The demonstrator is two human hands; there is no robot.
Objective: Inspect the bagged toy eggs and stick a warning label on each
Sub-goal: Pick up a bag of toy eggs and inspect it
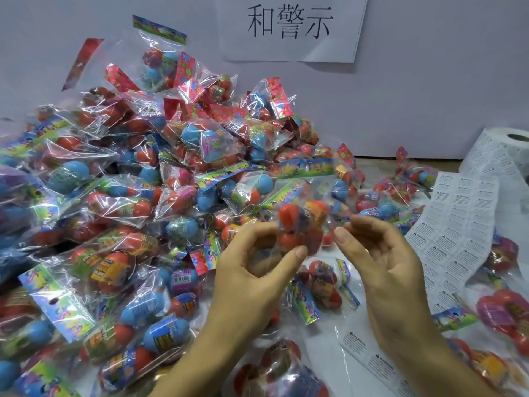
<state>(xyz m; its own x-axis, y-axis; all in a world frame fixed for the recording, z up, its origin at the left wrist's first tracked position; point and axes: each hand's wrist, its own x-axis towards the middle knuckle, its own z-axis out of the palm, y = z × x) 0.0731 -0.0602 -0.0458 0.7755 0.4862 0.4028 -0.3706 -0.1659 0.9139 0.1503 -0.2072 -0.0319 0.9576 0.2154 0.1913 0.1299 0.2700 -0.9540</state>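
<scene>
While my left hand grips the bagged eggs just left of the label strip, I am inspecting; my right hand, loosely curled and empty, must next peel a label.

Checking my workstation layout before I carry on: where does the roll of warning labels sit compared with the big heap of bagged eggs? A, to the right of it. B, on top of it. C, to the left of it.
A: the label roll stands at the far right edge, its strip trailing toward the camera, while the heap of bagged eggs fills the left.
</scene>
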